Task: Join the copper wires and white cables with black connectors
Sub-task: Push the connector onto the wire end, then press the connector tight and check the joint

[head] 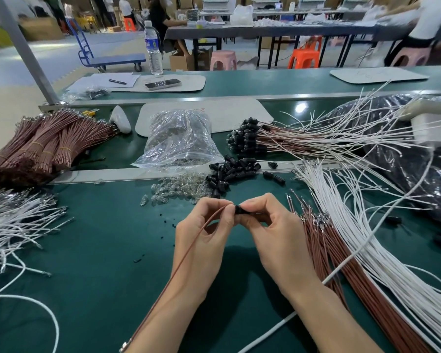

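Head view: left hand (204,230) fingers pinch one copper wire (186,253); right hand (273,225) fingers clamp one black connector (239,209), above bare green desk (99,250) centre.

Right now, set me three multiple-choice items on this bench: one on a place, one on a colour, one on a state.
1. The loose black connectors lie:
A. beyond the hands
B. left of the brown bundles
C. on the blue cart

2. The wire held in the left hand is:
A. white
B. copper-brown
C. green

3. The right hand is:
A. flat on the table
B. pinching a black connector
C. holding a bottle

Key: 1 A, the pile sits past the fingers; 2 B, reddish-brown sheath; 3 B, fingertips close on it.
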A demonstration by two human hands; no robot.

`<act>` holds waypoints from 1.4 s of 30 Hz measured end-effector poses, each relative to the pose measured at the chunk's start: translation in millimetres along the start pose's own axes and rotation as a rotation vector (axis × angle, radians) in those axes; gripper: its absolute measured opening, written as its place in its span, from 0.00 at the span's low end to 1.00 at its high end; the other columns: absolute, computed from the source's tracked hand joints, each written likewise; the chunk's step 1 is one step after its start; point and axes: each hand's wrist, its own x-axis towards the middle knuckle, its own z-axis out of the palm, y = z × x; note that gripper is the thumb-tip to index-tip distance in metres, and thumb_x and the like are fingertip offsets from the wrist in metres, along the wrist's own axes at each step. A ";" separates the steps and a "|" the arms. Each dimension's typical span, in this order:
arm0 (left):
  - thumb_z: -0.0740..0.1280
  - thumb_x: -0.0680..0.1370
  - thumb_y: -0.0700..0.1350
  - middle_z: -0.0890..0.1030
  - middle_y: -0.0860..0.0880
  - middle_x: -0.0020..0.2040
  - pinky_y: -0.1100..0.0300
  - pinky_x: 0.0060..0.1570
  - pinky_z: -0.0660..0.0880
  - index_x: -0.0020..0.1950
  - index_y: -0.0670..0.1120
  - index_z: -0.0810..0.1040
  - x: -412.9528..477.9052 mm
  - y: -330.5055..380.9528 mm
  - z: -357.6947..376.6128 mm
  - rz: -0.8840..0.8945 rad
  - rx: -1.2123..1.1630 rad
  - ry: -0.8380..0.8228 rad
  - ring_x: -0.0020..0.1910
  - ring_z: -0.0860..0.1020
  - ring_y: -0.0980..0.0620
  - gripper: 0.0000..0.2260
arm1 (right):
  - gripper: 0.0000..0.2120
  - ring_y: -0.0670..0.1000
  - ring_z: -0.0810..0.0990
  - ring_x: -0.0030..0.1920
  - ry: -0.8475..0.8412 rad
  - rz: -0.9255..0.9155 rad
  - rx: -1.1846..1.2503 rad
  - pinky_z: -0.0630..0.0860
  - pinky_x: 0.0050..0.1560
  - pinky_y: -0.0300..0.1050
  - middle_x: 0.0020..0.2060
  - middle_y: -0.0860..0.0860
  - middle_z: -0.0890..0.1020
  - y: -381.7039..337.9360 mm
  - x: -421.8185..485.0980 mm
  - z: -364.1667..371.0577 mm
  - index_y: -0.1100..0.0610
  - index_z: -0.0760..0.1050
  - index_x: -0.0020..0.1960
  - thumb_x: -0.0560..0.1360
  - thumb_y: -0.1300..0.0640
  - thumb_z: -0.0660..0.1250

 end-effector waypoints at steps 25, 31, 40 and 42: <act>0.70 0.80 0.39 0.87 0.45 0.45 0.65 0.48 0.80 0.50 0.44 0.83 2.3 7.3 -3.8 -0.225 -0.250 -0.042 0.48 0.86 0.46 0.03 | 0.19 0.36 0.82 0.46 0.002 -0.100 -0.080 0.73 0.48 0.26 0.44 0.31 0.83 1.4 3.1 -7.3 0.40 0.76 0.45 0.73 0.64 0.76; 0.69 0.80 0.38 0.87 0.42 0.43 0.66 0.47 0.80 0.46 0.41 0.82 2.5 7.8 -2.3 -0.241 -0.273 -0.015 0.46 0.87 0.46 0.04 | 0.18 0.39 0.83 0.46 -0.027 -0.083 -0.080 0.77 0.50 0.32 0.44 0.35 0.84 1.3 2.6 -7.6 0.40 0.76 0.46 0.73 0.64 0.75; 0.67 0.82 0.38 0.87 0.45 0.42 0.59 0.51 0.82 0.48 0.41 0.80 0.0 -0.2 0.6 -0.166 -0.157 -0.064 0.45 0.87 0.48 0.04 | 0.10 0.37 0.84 0.43 -0.068 -0.042 -0.043 0.73 0.45 0.26 0.41 0.37 0.85 6.0 0.5 -9.0 0.50 0.81 0.51 0.78 0.65 0.69; 0.67 0.82 0.38 0.87 0.45 0.42 0.61 0.48 0.82 0.48 0.41 0.80 -0.4 -0.3 1.3 -0.141 -0.142 -0.066 0.44 0.86 0.48 0.04 | 0.12 0.38 0.84 0.42 -0.066 -0.030 -0.011 0.73 0.44 0.26 0.40 0.37 0.85 5.1 0.5 -8.0 0.48 0.80 0.51 0.78 0.65 0.68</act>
